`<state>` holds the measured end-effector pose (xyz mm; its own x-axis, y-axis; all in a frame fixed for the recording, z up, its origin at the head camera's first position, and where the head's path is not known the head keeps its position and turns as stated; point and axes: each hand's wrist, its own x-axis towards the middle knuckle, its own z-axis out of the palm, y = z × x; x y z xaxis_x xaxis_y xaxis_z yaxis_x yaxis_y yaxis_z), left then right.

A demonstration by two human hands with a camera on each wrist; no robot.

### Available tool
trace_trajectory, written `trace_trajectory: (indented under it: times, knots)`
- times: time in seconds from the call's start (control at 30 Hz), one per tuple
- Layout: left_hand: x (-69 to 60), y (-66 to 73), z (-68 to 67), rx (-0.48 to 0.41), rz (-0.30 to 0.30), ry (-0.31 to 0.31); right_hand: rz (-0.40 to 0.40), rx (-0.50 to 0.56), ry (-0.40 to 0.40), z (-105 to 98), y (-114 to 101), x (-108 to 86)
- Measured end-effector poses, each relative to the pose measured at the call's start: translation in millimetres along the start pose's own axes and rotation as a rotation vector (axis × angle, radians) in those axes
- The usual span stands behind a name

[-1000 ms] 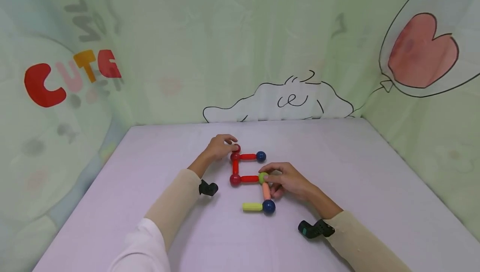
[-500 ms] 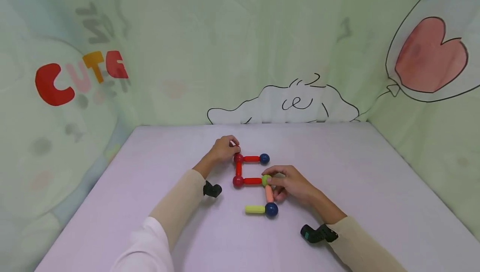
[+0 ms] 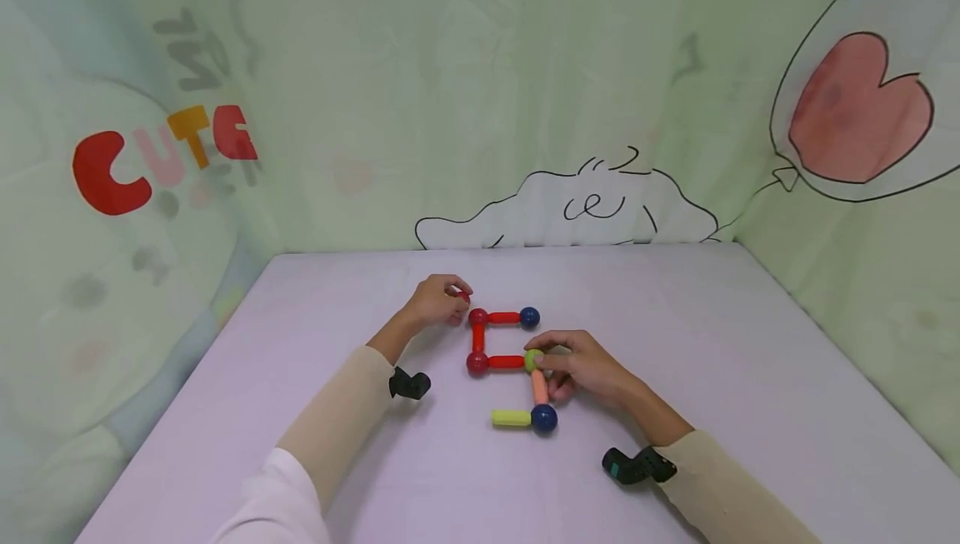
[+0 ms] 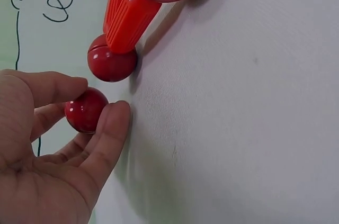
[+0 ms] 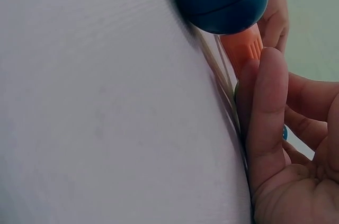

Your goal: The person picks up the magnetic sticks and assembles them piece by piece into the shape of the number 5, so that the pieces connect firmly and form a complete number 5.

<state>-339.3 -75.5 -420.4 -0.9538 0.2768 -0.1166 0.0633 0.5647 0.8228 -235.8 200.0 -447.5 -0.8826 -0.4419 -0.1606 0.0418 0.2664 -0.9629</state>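
Between thumb and fingers my left hand pinches a loose red ball, just apart from the red ball at the figure's upper left corner. The figure lies on the table: red sticks join red balls, a blue ball at the upper right and a green ball. My right hand pinches that green ball. Below it, an orange stick leads to a lower blue ball, which has a yellow-green stick pointing left. In the right wrist view, my fingers mostly hide the green ball.
A pale cloth-covered table extends around the figure. Behind it hangs a light green printed curtain, which also closes off both sides. Each forearm carries a small black wrist camera.
My left hand has drawn the loose red ball to the left, away from the corner ball it was beside. My right hand keeps its hold on the green ball.
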Motion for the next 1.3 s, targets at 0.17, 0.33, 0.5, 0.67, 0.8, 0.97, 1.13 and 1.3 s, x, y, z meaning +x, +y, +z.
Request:
trace_trajectory:
  times: [0.17, 0.33, 0.5, 0.67, 0.8, 0.97, 1.13, 1.3]
  knots:
    - [-5.1, -3.3, -3.3, 0.002, 0.016, -0.01, 0.008, 0.003, 0.004, 0, 2, 1.4]
    - [-10.0, -7.6, -5.7, 0.049, 0.037, -0.002, -0.002, 0.007, -0.011, -1, 1, 1.4]
    - [-15.9, -12.2, -8.5, 0.08, 0.035, -0.003, 0.01, 0.004, -0.004, -1, -1, 1.0]
    - [-27.7, -15.8, -11.4, 0.072, 0.029, 0.002, 0.001, 0.007, -0.003, -2, -1, 0.6]
    - [-40.1, -18.8, -12.4, 0.054, 0.018, -0.01, 0.003, 0.007, -0.009, 0, 0, 1.0]
    - [-53.0, -18.7, -13.3, 0.034, 0.044, -0.034, 0.012, 0.019, -0.006, 3, 2, 1.7]
    - [-60.8, -17.8, -13.4, -0.03, 0.1, -0.099, 0.007, 0.012, 0.005, 2, 2, 1.3]
    - [-69.0, -18.6, -11.0, -0.059, 0.171, -0.166, 0.017, 0.016, 0.006, 1, 0, 1.2]
